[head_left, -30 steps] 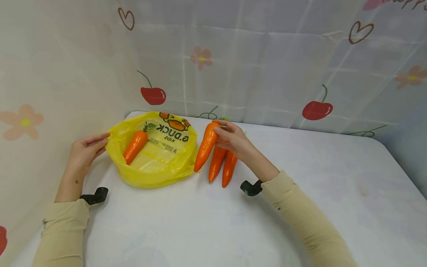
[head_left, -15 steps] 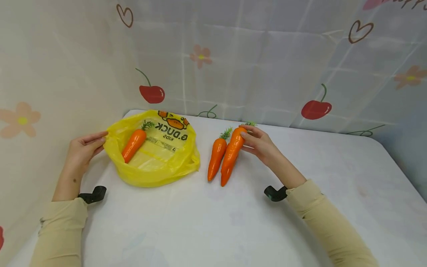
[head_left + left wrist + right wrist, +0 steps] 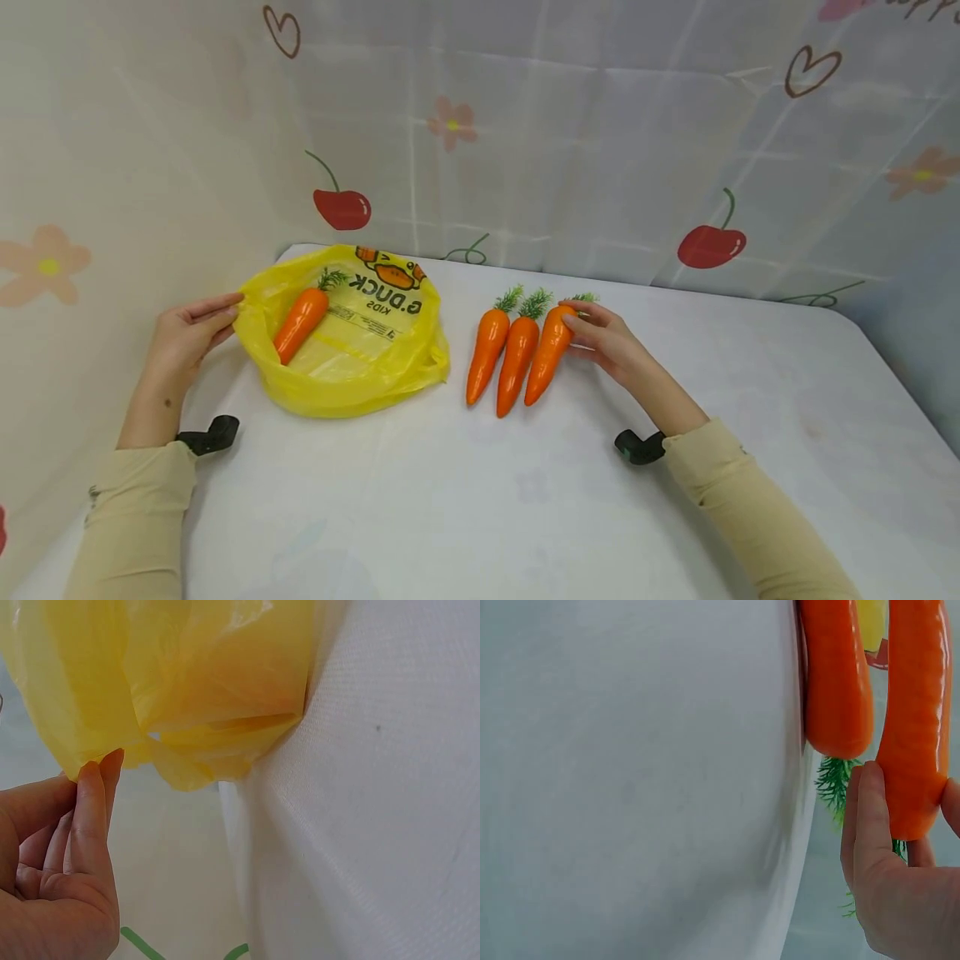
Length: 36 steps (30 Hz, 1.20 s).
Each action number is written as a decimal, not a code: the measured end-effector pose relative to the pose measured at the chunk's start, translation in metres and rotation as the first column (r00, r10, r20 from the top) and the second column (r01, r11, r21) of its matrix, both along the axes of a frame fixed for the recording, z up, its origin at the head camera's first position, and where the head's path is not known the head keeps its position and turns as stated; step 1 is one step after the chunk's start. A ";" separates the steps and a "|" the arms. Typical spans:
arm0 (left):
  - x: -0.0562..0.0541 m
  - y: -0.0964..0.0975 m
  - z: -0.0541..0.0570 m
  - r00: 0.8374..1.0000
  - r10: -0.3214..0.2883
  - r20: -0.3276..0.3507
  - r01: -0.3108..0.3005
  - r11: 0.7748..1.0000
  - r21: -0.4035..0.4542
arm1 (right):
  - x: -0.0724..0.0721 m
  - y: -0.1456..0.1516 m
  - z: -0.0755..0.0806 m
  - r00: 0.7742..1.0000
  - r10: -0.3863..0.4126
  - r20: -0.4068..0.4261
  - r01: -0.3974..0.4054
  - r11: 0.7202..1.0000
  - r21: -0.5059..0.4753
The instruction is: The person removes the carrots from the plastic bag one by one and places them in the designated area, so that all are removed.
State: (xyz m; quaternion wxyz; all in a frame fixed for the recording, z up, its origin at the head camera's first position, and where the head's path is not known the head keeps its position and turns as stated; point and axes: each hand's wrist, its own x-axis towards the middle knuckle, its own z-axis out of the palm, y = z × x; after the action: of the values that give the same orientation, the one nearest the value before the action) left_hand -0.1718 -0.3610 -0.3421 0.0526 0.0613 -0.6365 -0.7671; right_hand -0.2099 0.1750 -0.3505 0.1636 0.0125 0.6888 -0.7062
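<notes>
My left hand [image 3: 180,337] pinched a yellow bag [image 3: 330,402]; my right hand [image 3: 617,346] held the rightmost carrot [image 3: 551,350], perhaps glossy enough to slip.

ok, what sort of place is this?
Probably a staged recording corner, indoors: white table, cherry-print sheeting hung behind it, and a small black camera on each wrist.

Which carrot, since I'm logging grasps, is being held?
The rightmost carrot in the head view: the right hand grips it near its top; no hand holds the others.
</notes>
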 end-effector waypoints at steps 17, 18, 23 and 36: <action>0.001 0.000 -0.001 0.999 -0.007 0.036 0.009 0.999 -0.049 | -0.004 0.004 -0.015 0.999 0.035 0.019 -0.038 0.981 0.192; 0.001 0.000 -0.001 0.999 -0.005 0.039 0.007 0.998 -0.054 | -0.004 0.004 -0.015 0.999 0.036 0.018 -0.038 0.976 0.214; 0.000 -0.003 -0.002 0.999 0.000 0.047 0.003 0.998 -0.066 | -0.006 0.001 -0.015 0.999 0.043 0.018 -0.046 0.958 0.284; -0.003 -0.001 -0.005 1.000 0.003 0.021 -0.001 0.996 -0.084 | 0.002 -0.001 -0.015 0.998 0.055 0.012 -0.057 0.963 0.265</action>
State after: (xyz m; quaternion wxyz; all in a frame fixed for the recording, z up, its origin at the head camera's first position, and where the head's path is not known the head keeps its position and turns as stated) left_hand -0.1748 -0.3618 -0.3476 0.0492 0.0680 -0.6686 -0.7388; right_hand -0.2083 0.1741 -0.3653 0.1817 0.0162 0.7768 -0.6027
